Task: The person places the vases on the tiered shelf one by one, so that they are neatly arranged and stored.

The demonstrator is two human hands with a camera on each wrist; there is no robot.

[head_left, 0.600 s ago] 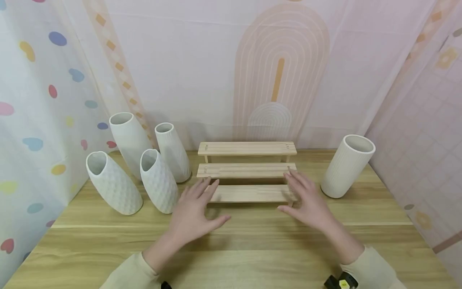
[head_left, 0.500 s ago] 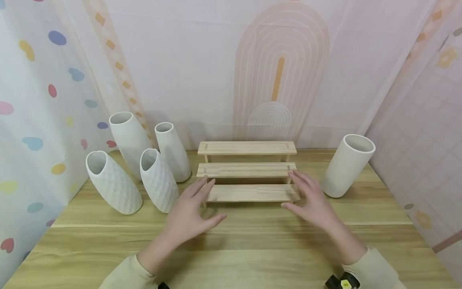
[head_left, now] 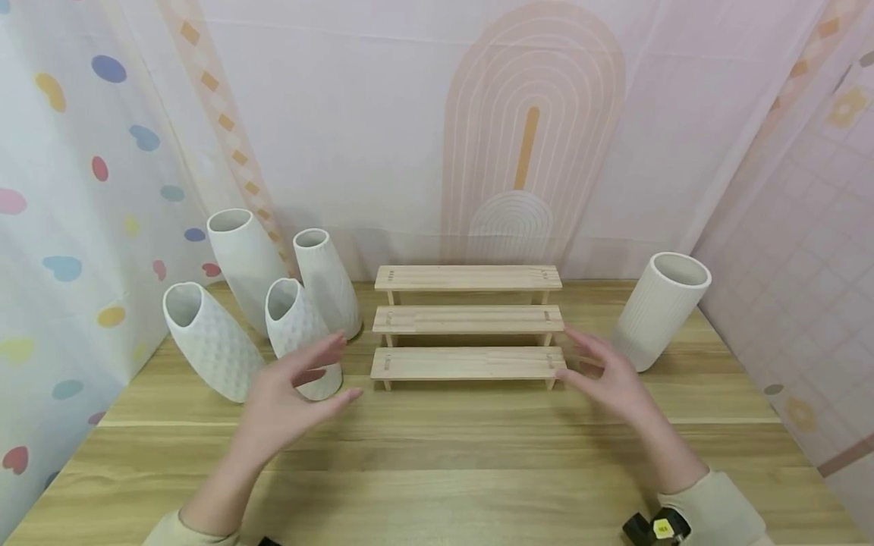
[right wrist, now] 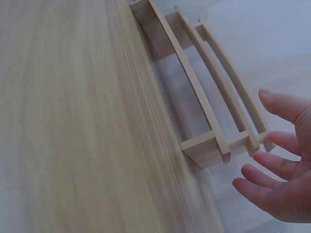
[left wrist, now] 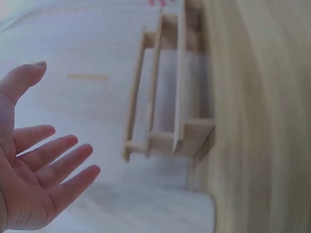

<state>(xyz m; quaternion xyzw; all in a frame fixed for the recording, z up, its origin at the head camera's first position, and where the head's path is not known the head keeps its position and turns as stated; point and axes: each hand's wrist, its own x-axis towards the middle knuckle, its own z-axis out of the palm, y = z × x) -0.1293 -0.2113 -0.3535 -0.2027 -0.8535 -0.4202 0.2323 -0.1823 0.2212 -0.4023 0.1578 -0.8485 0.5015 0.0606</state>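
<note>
Wooden three-step rack (head_left: 467, 364) stands at the middle of the tabletop (head_left: 478, 485), its planks rising toward the pale patterned curtain (head_left: 341, 114) behind it. The left hand (head_left: 290, 398) is spread, thumb apart from loosely bent fingers, to the left of the rack and partly in front of two dimpled white vases in the head view: the inner dimpled vase (head_left: 290, 322) and the outer dimpled vase (head_left: 215, 349). Behind these stand a wide smooth vase (head_left: 249, 265) and a slimmer white vase (head_left: 328, 284). The right hand (head_left: 611, 383) is spread too, thumb and fingers parted, beside the rack's right end; whether a fingertip touches the wood I cannot tell. Just behind that hand a ribbed cylindrical vase (head_left: 662, 311) stands upright near the tabletop's right side, its lower part partly hidden. Light sleeves (head_left: 717, 516) cover both forearms, and a black device (head_left: 658, 527) sits at the right wrist.
</note>
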